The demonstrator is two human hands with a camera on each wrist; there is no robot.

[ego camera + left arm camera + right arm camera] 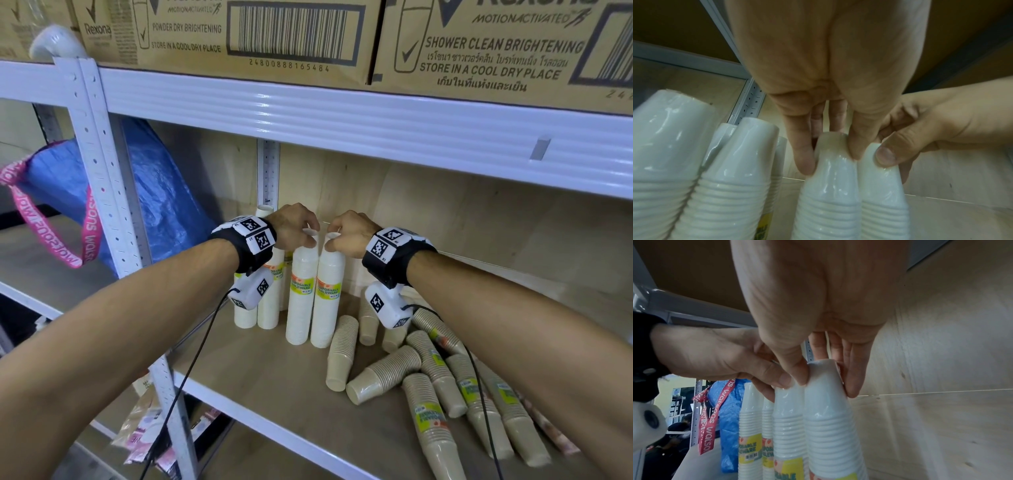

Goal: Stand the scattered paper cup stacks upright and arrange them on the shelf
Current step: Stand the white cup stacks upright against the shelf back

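Your left hand [294, 226] pinches the top of one upright white cup stack [301, 294]. Your right hand [349, 233] pinches its touching neighbour stack [327, 298] at 3 o'clock. Brown stacks [428, 383] lie toppled at 4 o'clock.

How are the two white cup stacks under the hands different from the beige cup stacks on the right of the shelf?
The white cup stacks stand upright, close side by side; the beige cup stacks mostly lie toppled. The left hand and the right hand each grip a white stack's top; no hand touches the beige. Both kinds carry yellow labels.

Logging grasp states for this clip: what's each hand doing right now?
Left hand: fingers grip the top of the left upright white wrapped cup stack.
Right hand: grips the right white stack's top.
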